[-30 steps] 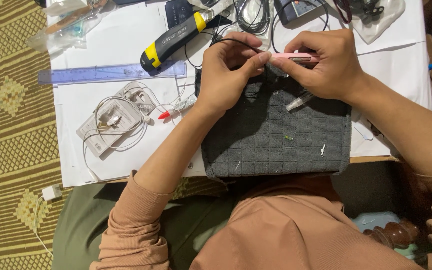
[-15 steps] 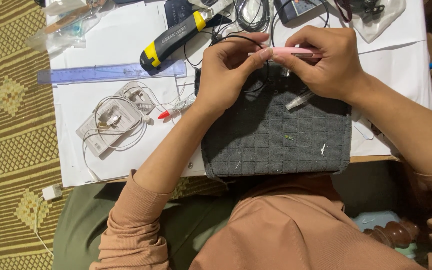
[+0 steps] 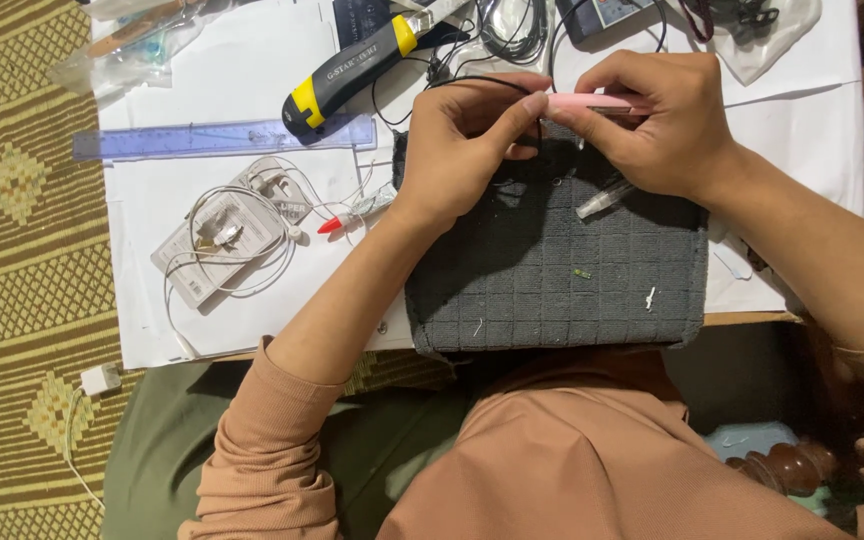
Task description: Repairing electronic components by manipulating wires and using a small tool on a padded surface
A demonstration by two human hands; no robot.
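1. This looks like a home used as a small hobby corner, not a real workshop. The person sits low at a small desk [image 3: 752, 318] covered with white paper.
2. To the left of the hands, the floor has a woven mat [image 3: 22, 250] with yellow and brown diamond patterns, which is usual in a living room.
3. At the lower right, under the right arm, there is a turned wooden furniture part [image 3: 782, 465].
4. A white phone charger [image 3: 100, 379] lies on the mat, at the lower left.
5. Above and to the left of the hands are simple tools: a utility knife [image 3: 352, 68], a clear blue ruler [image 3: 222, 138] and white earphones [image 3: 232, 240].
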